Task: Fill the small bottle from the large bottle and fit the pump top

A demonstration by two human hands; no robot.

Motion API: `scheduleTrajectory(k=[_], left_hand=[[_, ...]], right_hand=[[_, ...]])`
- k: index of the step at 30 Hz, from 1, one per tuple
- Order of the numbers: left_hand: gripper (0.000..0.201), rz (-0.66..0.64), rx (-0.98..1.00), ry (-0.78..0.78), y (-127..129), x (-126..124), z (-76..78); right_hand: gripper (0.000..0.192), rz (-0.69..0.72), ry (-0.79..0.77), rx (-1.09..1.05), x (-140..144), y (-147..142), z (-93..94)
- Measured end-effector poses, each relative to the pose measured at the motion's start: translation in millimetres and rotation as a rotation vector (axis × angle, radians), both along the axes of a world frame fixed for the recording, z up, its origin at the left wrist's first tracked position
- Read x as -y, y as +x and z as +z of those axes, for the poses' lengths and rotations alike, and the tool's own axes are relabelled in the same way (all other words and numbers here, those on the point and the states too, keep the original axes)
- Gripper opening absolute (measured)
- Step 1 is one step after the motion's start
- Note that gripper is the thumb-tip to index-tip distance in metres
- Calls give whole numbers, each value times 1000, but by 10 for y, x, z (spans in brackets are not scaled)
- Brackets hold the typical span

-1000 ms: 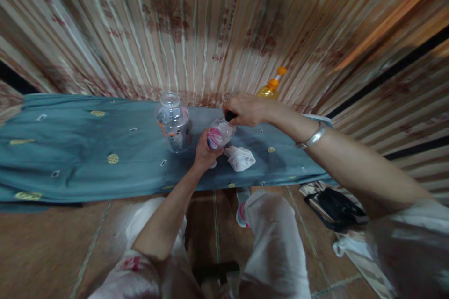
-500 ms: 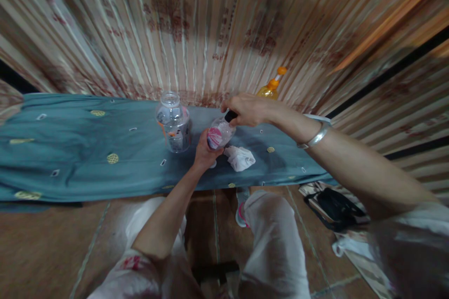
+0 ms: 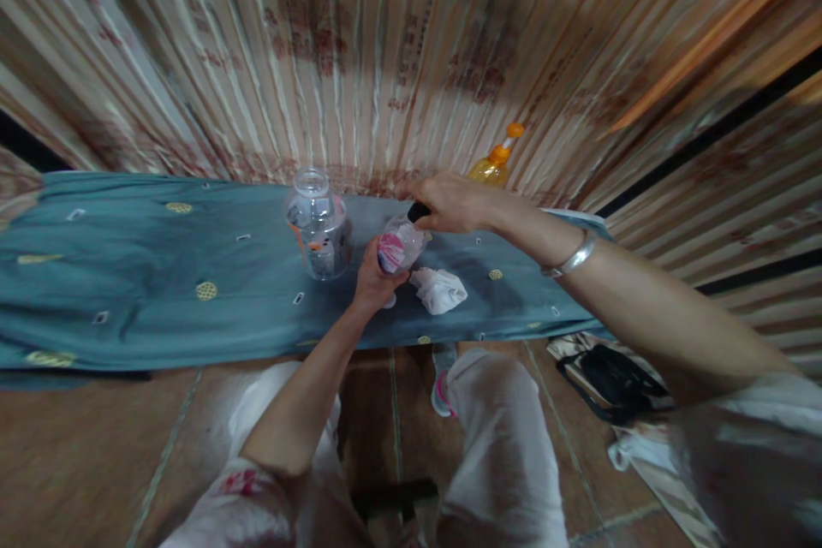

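Observation:
My left hand (image 3: 372, 278) is closed around the lower part of a clear plastic bottle (image 3: 406, 241) with a pink and blue label, held tilted above the cloth. My right hand (image 3: 457, 204) grips a black-handled tool (image 3: 419, 212) at the bottle's upper end; its working end is hidden or too blurred to name. Just below the bottle lies a crumpled white cloth or tissue (image 3: 439, 290). A small white round thing (image 3: 390, 301) shows beside my left wrist. To the left stands a large clear plastic jar (image 3: 319, 231), open at the top.
Behind my right hand stands a yellow bottle with an orange pump (image 3: 491, 168). A teal patterned cloth (image 3: 141, 274) covers the long narrow surface, with a pleated curtain (image 3: 360, 43) hanging behind. On the floor at right lies a black bag (image 3: 613, 381).
My right hand and the black handle have shifted slightly left and up, with the fingertips blurred. The bottle has tilted a little in my left hand. Other things keep their places.

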State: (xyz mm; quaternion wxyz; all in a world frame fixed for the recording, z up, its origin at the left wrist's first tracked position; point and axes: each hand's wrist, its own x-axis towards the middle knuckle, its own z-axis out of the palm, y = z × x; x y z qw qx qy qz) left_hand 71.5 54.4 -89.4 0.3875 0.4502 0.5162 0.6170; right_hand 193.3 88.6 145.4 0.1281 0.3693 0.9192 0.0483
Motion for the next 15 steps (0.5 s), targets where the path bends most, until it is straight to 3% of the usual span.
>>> scheduleTrajectory(k=[3,8,12,15], left_hand=[[78,-21,-34,33,-12,-10,-22],[80,-31,-70,54,-32,-30,-76],[80,-40,-87,59,-31,-32,-95],[79,-41,-99,58,-25,-24,-91]], right_hand=[[33,-9,32,37,-19,-32,-30],[45,-49,64,24,-37,-30,-57],[54,-1,10,-1,-36,3,-19],[34,7,20,26,-45,-8,-29]])
